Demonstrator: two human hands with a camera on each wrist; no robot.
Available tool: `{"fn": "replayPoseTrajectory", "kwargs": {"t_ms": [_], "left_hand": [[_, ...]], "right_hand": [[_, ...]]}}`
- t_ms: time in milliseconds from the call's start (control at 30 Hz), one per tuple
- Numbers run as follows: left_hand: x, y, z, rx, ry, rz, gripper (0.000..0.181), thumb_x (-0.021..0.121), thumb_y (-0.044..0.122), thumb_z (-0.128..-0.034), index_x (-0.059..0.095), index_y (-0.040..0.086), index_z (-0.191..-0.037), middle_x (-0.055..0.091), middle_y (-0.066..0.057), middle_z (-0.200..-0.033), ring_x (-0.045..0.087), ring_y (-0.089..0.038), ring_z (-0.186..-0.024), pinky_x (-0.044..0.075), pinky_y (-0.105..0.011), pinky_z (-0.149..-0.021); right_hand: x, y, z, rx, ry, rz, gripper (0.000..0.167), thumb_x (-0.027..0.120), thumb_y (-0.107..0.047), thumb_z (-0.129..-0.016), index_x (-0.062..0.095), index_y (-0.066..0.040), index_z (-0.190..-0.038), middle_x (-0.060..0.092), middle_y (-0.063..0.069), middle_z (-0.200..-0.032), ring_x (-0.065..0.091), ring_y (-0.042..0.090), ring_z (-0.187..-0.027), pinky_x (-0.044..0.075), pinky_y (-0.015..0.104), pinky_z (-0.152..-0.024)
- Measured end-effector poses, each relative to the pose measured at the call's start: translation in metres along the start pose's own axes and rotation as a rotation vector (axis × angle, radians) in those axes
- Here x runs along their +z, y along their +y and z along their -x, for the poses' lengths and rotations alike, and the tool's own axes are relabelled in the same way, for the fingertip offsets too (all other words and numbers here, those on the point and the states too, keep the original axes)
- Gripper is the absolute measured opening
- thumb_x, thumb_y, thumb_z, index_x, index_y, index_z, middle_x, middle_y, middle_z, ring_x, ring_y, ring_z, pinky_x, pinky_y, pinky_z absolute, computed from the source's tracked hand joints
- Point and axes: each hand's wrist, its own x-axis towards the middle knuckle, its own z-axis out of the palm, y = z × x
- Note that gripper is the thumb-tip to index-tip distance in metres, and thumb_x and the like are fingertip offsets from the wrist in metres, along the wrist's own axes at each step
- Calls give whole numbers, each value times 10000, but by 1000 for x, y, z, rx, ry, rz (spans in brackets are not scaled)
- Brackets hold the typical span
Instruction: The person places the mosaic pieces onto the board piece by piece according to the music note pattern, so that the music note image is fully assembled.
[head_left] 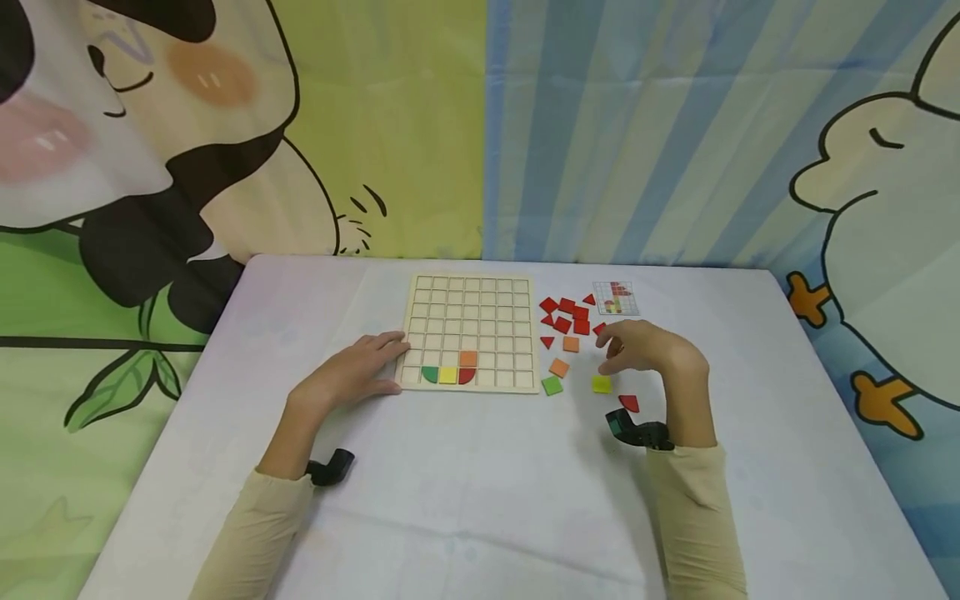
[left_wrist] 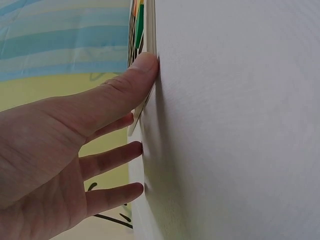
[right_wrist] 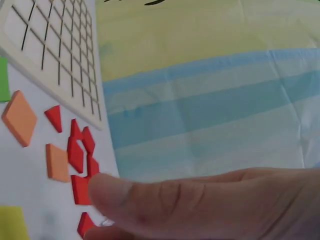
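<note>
My left hand (head_left: 348, 372) rests at the left edge of a wooden grid board (head_left: 471, 333), its thumb and fingertips touching the frame with the fingers fairly straight. Along the board's lower rows lie a green quarter-circle tile (head_left: 430, 374), a yellow square tile (head_left: 447, 376), a red quarter-circle tile (head_left: 467, 377) and, above that, an orange square tile (head_left: 468, 358). My right hand (head_left: 647, 347) hovers right of the board over loose tiles, fingers bent and thumb apart from them. Nothing shows in its grasp. Below it are a yellow square (head_left: 602, 384) and a red quarter-circle (head_left: 628, 403).
Several red squares and triangles (head_left: 562, 325) lie between board and right hand. Two orange squares (head_left: 558, 367) and a green square (head_left: 552, 386) sit nearer. A printed pattern card (head_left: 627, 305) lies behind them. The white-covered table (head_left: 450, 500) meets a cartoon curtain.
</note>
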Motion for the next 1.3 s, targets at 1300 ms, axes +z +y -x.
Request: {"fn": "replayPoseTrajectory", "kwargs": {"t_ms": [1300], "left_hand": [[2, -1, -1, -30, -26, 17, 753, 721, 365, -855, 390, 132, -1490, 304, -86, -1589, 337, -340, -1429, 380, -532, -1109]], "right_hand": [[23, 12, -52, 10, 112, 13, 330, 748, -160, -830, 601, -11, -1085, 608, 130, -984, 535, 261, -902, 519, 360, -793]]}}
